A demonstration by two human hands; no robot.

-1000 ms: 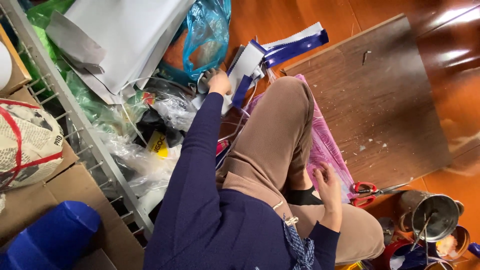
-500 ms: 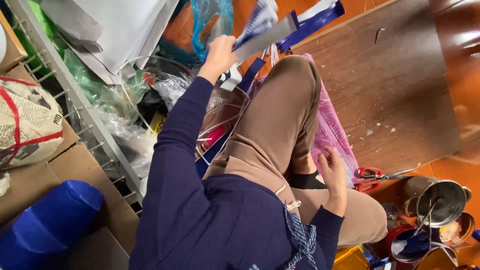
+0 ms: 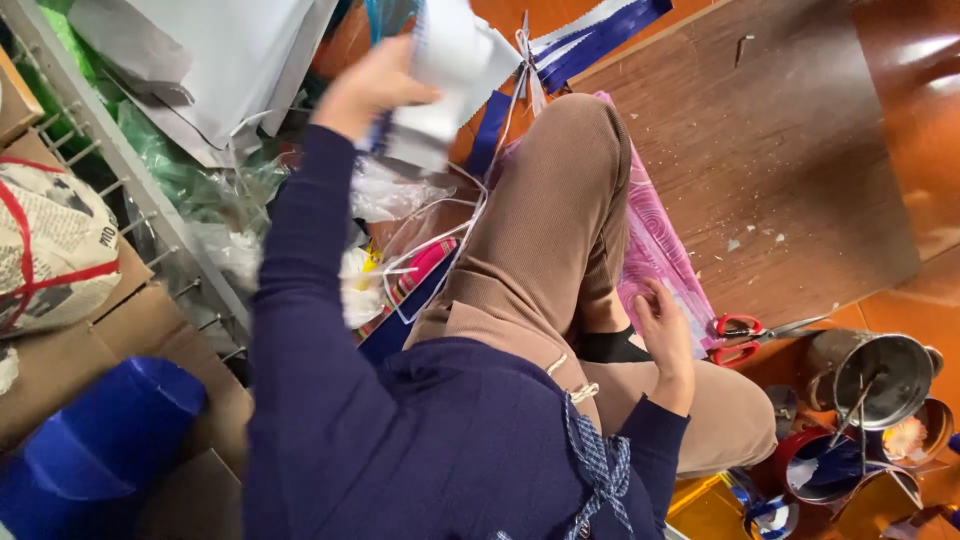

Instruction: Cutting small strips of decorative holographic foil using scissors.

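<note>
The person is sitting on the floor with one knee (image 3: 560, 200) bent up, and the left hand (image 3: 370, 85) is lifting a flat white and blue paper bag (image 3: 450, 70) above the clutter, its grip closed on the bag's lower edge so the sheet is hanging clear of the pile beneath; the bag is blurred, so how the fingers are lying on it cannot be told exactly. White cord handles (image 3: 440, 240) are trailing down beside the knee, seemingly from more bags stacked below. The right hand (image 3: 665, 335) is resting with fingers loosely spread on a pink patterned sheet (image 3: 655, 245) that is lying under the leg, apparently steadying the body while the other arm is reaching. Red-handled scissors (image 3: 745, 335) are lying just beside that hand on the orange floor, within easy reach. A dark wooden board (image 3: 780, 160) with paper scraps on it is serving as a work surface ahead. A metal pot (image 3: 885, 365) holding sticks is standing near the scissors. On the left, a wire rack (image 3: 120, 160) is holding back plastic wrapping, and a blue folded bag (image 3: 105, 440) is sitting on cardboard.
</note>
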